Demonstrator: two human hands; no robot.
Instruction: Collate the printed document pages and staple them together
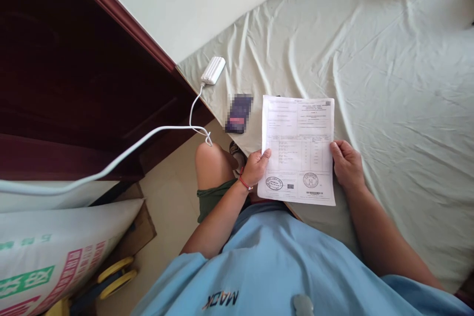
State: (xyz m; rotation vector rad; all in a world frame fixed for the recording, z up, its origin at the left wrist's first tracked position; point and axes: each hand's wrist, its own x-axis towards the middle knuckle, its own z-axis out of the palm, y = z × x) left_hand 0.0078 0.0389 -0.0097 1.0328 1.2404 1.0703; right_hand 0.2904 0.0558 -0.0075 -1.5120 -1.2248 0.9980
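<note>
A white printed document (292, 153) with a table of text and round and oval stamps near its lower edge is held up in front of my body. My left hand (255, 168), with a red string at the wrist, pinches its left edge between thumb and fingers. On the opposite edge my right hand (348, 164) grips the paper the same way, thumb on top and fingers curled behind. A dark phone (239, 113), its screen blurred out, lies on the sheet to the left of the paper.
Pale wrinkled cloth (403, 123) covers the large surface. At its corner sits a white power strip or adapter (214, 70), its white cable (148, 134) running left past my knee. Dark red wooden furniture (92, 74) stands at left, above a printed white sack (55, 252) and a yellow-wheeled object (117, 276).
</note>
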